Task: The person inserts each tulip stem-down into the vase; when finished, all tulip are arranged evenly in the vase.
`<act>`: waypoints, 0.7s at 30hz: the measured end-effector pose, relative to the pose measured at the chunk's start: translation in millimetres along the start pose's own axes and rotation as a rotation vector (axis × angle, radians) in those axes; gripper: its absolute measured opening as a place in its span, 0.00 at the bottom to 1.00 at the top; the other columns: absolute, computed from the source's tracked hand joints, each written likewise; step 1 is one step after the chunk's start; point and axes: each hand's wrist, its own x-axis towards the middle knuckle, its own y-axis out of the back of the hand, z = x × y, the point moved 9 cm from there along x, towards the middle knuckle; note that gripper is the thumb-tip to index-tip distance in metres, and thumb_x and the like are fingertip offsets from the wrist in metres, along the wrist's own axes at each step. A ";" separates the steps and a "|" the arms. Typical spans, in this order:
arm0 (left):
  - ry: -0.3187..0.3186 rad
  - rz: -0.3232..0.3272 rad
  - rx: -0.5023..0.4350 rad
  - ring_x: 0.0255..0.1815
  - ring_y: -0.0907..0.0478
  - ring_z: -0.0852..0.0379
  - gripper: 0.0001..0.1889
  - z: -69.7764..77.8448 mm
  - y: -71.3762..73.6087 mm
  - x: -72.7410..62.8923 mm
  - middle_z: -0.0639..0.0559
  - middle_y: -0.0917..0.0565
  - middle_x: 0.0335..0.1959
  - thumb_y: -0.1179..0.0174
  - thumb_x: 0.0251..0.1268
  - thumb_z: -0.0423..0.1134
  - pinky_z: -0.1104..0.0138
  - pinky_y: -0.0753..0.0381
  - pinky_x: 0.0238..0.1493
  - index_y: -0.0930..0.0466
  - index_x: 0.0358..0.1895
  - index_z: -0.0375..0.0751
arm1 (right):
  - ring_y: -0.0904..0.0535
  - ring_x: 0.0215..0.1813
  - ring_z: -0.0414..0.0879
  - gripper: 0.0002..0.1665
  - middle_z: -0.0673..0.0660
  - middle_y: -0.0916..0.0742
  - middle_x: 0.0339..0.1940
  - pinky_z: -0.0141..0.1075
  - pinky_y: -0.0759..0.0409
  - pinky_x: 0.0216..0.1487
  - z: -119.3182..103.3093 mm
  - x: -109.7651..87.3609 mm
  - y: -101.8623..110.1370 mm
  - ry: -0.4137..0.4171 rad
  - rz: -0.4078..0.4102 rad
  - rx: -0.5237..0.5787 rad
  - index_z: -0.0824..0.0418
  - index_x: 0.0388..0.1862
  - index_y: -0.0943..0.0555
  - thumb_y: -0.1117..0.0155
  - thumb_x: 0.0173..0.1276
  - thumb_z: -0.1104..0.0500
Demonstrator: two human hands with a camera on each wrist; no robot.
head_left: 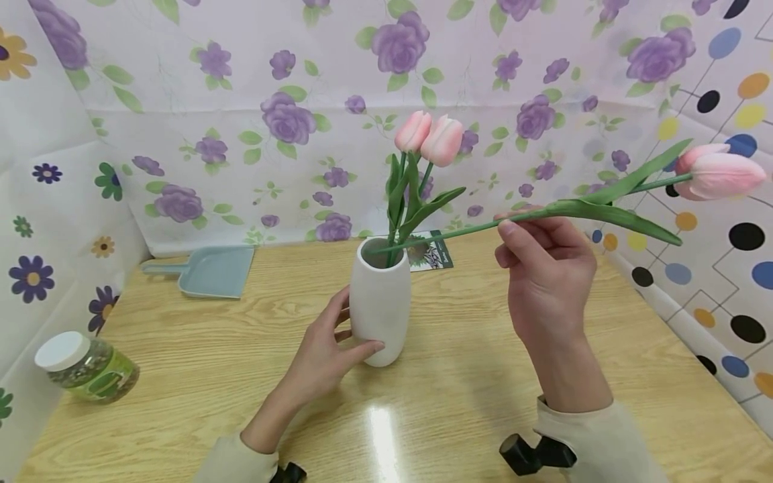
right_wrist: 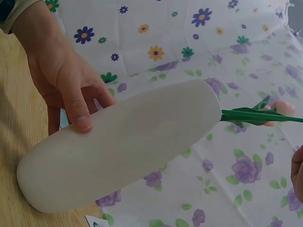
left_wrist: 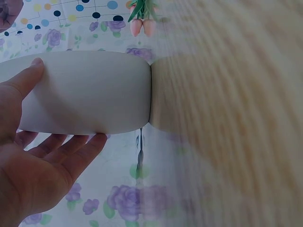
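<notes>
A white vase [head_left: 380,308] stands upright on the wooden table, two pink tulips [head_left: 443,141] with green leaves rising from its mouth. My left hand [head_left: 323,352] holds the vase low down, thumb on the near side and fingers around the left; the left wrist view shows this grip on the vase [left_wrist: 94,90] too. Between thumb and fingers, my right hand [head_left: 552,275] pinches the green stem of a third tulip [head_left: 725,174]. That stem lies almost level, its bloom far to the right and its cut end at the vase's mouth. The stem ends inside the vase are hidden.
Behind the vase lies a printed card [head_left: 439,253]. A light blue dustpan [head_left: 220,272] rests at the back left, and a jar with a white lid [head_left: 90,369] stands at the left edge. Patterned cloth walls border the table [head_left: 241,349] at the back and sides.
</notes>
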 end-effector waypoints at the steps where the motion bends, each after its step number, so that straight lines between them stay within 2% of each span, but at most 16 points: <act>1: 0.000 0.000 0.001 0.76 0.28 0.43 0.50 0.1 0.0 0.0 0.53 0.29 0.77 0.20 0.60 0.41 0.49 0.17 0.69 0.41 0.82 0.60 | 0.12 0.36 0.44 0.16 0.56 0.08 0.33 0.29 0.22 0.27 0.2 0.0 -1.5 0.003 -0.005 -0.017 0.66 0.36 0.12 0.38 0.65 0.83; 6: -0.002 0.002 0.004 0.76 0.28 0.43 0.50 0.1 0.2 0.2 0.53 0.29 0.77 0.20 0.59 0.41 0.49 0.17 0.69 0.41 0.82 0.60 | 0.16 0.31 0.44 0.13 0.57 0.08 0.30 0.31 0.23 0.27 5.0 -0.3 -8.2 -0.022 -0.005 -0.009 0.68 0.35 0.13 0.35 0.63 0.83; 10: -0.004 0.002 0.004 0.76 0.27 0.43 0.50 -0.2 0.2 0.5 0.53 0.29 0.77 0.20 0.59 0.42 0.49 0.16 0.69 0.41 0.82 0.60 | 0.21 0.28 0.44 0.14 0.55 0.09 0.28 0.32 0.26 0.26 9.0 -0.6 -14.3 -0.016 -0.011 -0.043 0.66 0.33 0.13 0.34 0.61 0.83; 14: -0.004 0.003 0.004 0.76 0.27 0.44 0.50 -1.0 0.3 0.8 0.53 0.29 0.77 0.20 0.59 0.42 0.50 0.16 0.69 0.41 0.82 0.61 | 0.22 0.27 0.43 0.17 0.53 0.09 0.28 0.31 0.28 0.26 10.9 -0.4 -22.7 0.022 -0.058 -0.085 0.63 0.32 0.12 0.34 0.59 0.83; 21: -0.005 0.004 0.006 0.76 0.27 0.44 0.50 -2.0 0.2 0.7 0.53 0.29 0.77 0.20 0.59 0.42 0.49 0.16 0.69 0.41 0.82 0.62 | 0.22 0.27 0.41 0.21 0.49 0.10 0.29 0.28 0.26 0.27 16.6 -1.9 -36.7 0.061 -0.131 -0.202 0.56 0.33 0.11 0.32 0.60 0.82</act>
